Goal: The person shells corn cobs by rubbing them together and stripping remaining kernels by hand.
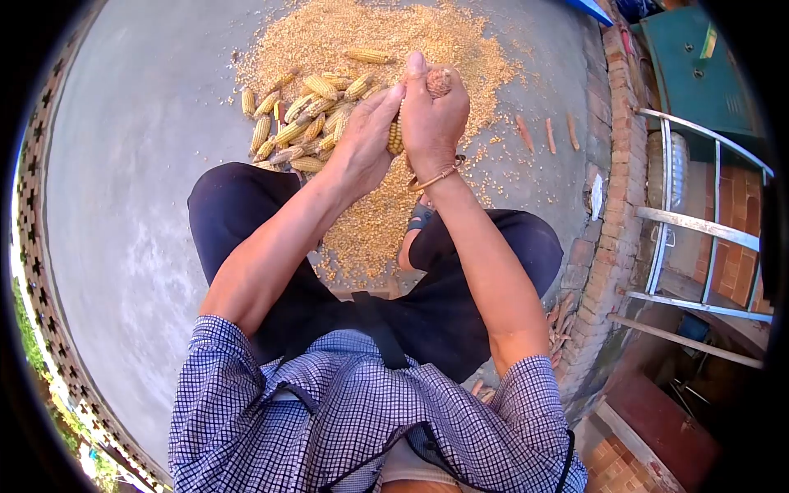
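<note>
My left hand point(366, 140) is closed on a yellow corn cob point(395, 136), whose kernels show between my two hands. Against it, my right hand point(434, 115) is wrapped round a reddish cob point(440, 80) with its kernels off; a bracelet sits on that wrist. Both hands are raised above loose kernels point(370, 226) on the ground. A pile of corn cobs with kernels point(316, 115) lies beyond my left hand. One more cob point(370, 56) lies on the spread of kernels farther out.
Bare reddish cobs point(551, 135) lie on the grey ground point(131, 205) to the right, with more beside a low brick edge point(612, 230). A metal ladder-like frame point(699, 222) and a green cabinet point(694, 70) stand beyond that edge. My bent knees flank the kernels.
</note>
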A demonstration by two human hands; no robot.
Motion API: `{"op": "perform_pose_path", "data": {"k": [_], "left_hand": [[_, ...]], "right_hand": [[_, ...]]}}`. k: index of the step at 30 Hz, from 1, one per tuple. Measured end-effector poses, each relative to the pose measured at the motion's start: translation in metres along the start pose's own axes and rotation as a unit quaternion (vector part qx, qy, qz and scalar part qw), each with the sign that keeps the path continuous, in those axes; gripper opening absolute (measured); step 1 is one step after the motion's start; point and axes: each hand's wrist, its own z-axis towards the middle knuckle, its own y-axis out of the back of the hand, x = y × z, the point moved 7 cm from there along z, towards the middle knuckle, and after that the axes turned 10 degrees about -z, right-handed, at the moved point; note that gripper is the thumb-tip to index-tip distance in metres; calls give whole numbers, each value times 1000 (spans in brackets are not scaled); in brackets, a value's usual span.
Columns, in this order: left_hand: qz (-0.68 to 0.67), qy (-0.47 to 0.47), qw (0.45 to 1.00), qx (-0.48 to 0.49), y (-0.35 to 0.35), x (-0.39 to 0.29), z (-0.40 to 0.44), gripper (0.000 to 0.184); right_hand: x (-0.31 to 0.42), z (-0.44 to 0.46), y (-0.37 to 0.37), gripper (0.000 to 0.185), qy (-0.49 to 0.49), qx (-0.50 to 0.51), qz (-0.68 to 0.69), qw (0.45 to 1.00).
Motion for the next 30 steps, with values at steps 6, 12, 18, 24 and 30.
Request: {"op": "perform_pose_path", "data": {"k": [6, 12, 18, 24, 30], "left_hand": [[-11, -14, 999, 44, 7, -23, 8, 32], [36, -69, 997, 11, 11, -4, 10, 34], [80, -75, 994, 30, 2, 12, -3, 39], [10, -27, 1000, 8, 10, -8, 13, 35], [-67, -18, 998, -10, 18, -13, 17, 27]], "right_hand": [[1, 2, -12, 31, -66, 209, 264, 939], [-11, -4, -24, 48, -26, 123, 159, 979], [-41, 4, -17, 46, -83, -9, -19, 996], [-15, 13, -19, 42, -35, 109, 141, 983], [1, -11, -21, 50, 16, 163, 206, 965]]}}
